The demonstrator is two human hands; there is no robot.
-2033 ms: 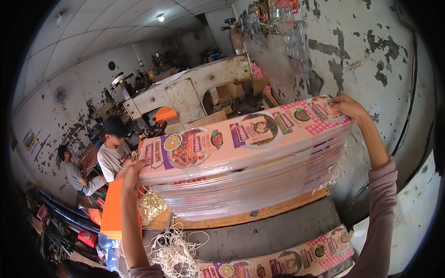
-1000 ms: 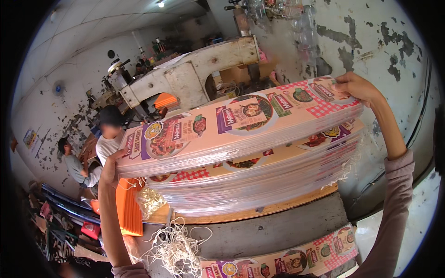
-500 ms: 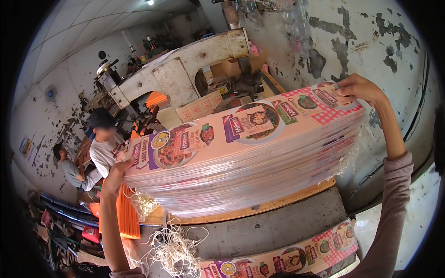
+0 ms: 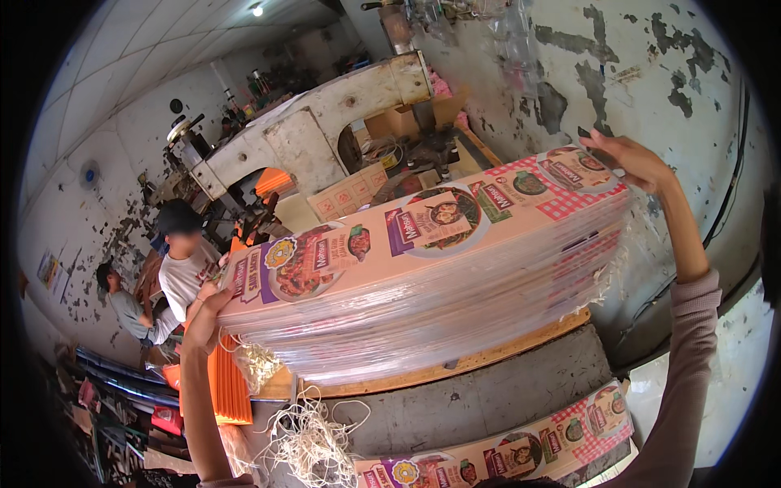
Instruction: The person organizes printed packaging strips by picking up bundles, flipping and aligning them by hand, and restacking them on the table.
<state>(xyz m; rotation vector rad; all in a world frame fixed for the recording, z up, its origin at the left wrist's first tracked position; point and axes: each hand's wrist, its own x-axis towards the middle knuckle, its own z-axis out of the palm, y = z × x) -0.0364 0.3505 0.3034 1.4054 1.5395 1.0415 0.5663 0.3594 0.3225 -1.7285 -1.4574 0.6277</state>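
Note:
A tall stack of long printed cardboard sheets, peach with food pictures and a red checked end, slants across the middle. Its front side looks glossy and layered. At the stack's left end, my left hand has its fingers bent over the edge of the top sheet. My right hand is at the far right corner, fingers stretched out and apart along the end. Below, nearer to me, lies a second batch of the same printed sheets, partly cut off by the lower edge.
A tangle of white string lies on the grey surface left of the nearer sheets. Beyond the stack stands a big worn metal machine. Orange folded material is below my left hand. Two people sit at left; a peeling wall borders the right.
My right hand's fingers have loosened from the top sheet's corner and spread. My left hand still touches the left end, slightly lower. The view has shifted slightly.

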